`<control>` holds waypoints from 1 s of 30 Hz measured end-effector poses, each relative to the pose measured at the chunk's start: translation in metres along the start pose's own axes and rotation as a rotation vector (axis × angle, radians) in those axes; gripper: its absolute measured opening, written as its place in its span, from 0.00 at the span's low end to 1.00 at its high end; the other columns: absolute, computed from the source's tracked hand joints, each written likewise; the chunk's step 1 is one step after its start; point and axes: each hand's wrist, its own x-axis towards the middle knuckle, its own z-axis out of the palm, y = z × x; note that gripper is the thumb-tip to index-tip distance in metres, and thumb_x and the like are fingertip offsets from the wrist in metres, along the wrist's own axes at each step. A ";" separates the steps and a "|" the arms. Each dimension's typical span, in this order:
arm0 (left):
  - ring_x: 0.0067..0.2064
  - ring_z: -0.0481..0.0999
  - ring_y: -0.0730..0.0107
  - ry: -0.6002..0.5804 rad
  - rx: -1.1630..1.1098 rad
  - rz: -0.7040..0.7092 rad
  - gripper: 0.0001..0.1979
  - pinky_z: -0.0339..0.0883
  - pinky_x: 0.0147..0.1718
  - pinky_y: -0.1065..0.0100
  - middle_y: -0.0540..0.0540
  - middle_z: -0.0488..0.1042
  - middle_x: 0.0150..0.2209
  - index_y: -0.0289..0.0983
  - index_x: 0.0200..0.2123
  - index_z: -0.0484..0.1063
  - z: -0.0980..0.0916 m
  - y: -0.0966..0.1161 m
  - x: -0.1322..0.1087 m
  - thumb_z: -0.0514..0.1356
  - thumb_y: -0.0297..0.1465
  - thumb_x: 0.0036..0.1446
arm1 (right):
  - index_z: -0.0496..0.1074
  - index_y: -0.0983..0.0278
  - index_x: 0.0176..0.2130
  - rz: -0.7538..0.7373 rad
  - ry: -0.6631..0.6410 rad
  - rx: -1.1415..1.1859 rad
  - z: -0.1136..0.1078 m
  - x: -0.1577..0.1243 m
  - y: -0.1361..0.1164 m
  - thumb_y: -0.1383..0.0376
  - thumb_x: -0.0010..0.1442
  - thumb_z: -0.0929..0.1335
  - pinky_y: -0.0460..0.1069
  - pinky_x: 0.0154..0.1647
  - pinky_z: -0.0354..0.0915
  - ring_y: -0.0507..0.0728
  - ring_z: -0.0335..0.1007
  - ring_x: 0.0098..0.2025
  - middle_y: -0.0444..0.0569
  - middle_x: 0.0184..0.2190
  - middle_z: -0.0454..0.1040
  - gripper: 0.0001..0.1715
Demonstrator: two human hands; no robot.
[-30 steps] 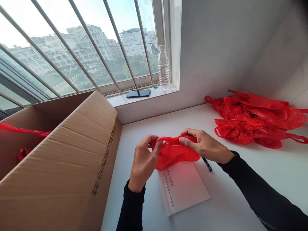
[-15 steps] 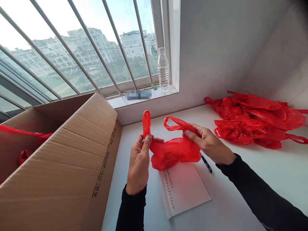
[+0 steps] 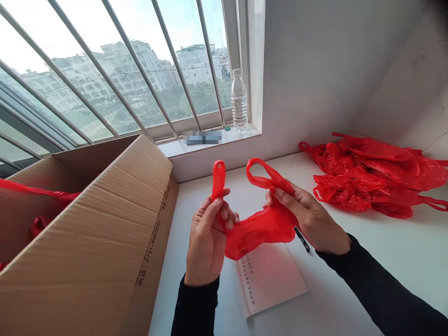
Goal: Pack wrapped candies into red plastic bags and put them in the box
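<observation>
A red plastic bag (image 3: 261, 229) hangs between my two hands, above a notebook on the white table. My left hand (image 3: 209, 233) pinches the bag's left handle, whose loop sticks up above the fingers. At the other side my right hand (image 3: 304, 210) is closed on the base of the right handle, and that loop stands wide. The bag's body sags in folds and covers the upper part of the notebook (image 3: 276, 280), which bears handwritten marks along its left side. A black pen (image 3: 301, 240) lies just below my right hand.
A cardboard box (image 3: 115, 224) with red bags (image 3: 40, 225) inside stands at the left. Several red plastic bags (image 3: 378, 172) are heaped on the table (image 3: 395, 261) at the right. On the windowsill are a clear bottle (image 3: 239, 105) and a blurred-out item (image 3: 202, 137).
Both hands have shifted slightly right with the bag. The right handle's loop has risen and opened wider, and my left fingers have curled in by the left handle.
</observation>
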 end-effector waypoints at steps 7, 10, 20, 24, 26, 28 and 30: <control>0.27 0.58 0.74 -0.198 0.322 -0.111 0.10 0.56 0.25 0.73 0.52 0.62 0.24 0.37 0.30 0.74 0.014 0.001 -0.014 0.62 0.32 0.65 | 0.70 0.58 0.44 -0.088 -0.161 -0.276 0.015 -0.010 -0.002 0.52 0.75 0.59 0.50 0.37 0.66 0.54 0.66 0.34 0.44 0.35 0.70 0.17; 0.33 0.65 0.68 -0.293 0.425 -0.107 0.07 0.62 0.30 0.69 0.48 0.69 0.31 0.39 0.40 0.77 0.021 0.006 -0.021 0.65 0.36 0.63 | 0.68 0.58 0.42 -0.077 -0.121 -0.350 0.018 -0.011 -0.002 0.51 0.75 0.59 0.51 0.39 0.66 0.55 0.66 0.34 0.43 0.33 0.70 0.17; 0.25 0.51 0.73 -0.120 0.385 -0.062 0.24 0.50 0.24 0.70 0.54 0.51 0.23 0.39 0.24 0.62 0.015 -0.008 -0.010 0.57 0.49 0.68 | 0.68 0.55 0.50 -0.102 -0.095 -0.503 0.016 -0.014 -0.009 0.53 0.71 0.67 0.53 0.52 0.66 0.58 0.72 0.48 0.44 0.47 0.75 0.12; 0.24 0.54 0.72 -0.132 0.383 -0.079 0.20 0.54 0.25 0.69 0.54 0.56 0.22 0.40 0.26 0.68 0.025 -0.001 -0.015 0.64 0.47 0.62 | 0.68 0.55 0.47 -0.169 -0.030 -0.534 0.019 -0.013 -0.003 0.55 0.72 0.65 0.53 0.48 0.67 0.58 0.72 0.46 0.45 0.45 0.76 0.09; 0.24 0.54 0.72 -0.145 0.381 -0.078 0.17 0.54 0.25 0.68 0.54 0.57 0.22 0.40 0.27 0.71 0.029 0.000 -0.017 0.65 0.45 0.62 | 0.69 0.56 0.46 -0.180 -0.060 -0.555 0.020 -0.013 -0.001 0.57 0.72 0.64 0.52 0.45 0.67 0.58 0.73 0.45 0.45 0.43 0.77 0.07; 0.24 0.52 0.73 -0.132 0.369 -0.068 0.18 0.51 0.24 0.68 0.54 0.55 0.22 0.40 0.27 0.70 0.027 -0.002 -0.016 0.63 0.44 0.65 | 0.70 0.55 0.46 -0.195 -0.081 -0.568 0.019 -0.013 -0.002 0.58 0.72 0.65 0.52 0.46 0.67 0.57 0.72 0.45 0.44 0.43 0.76 0.06; 0.24 0.50 0.73 -0.109 0.355 -0.067 0.21 0.48 0.23 0.69 0.54 0.52 0.22 0.40 0.25 0.65 0.023 -0.004 -0.014 0.60 0.45 0.67 | 0.69 0.55 0.47 -0.207 -0.068 -0.566 0.018 -0.013 -0.004 0.57 0.71 0.67 0.51 0.48 0.67 0.56 0.72 0.46 0.43 0.43 0.76 0.06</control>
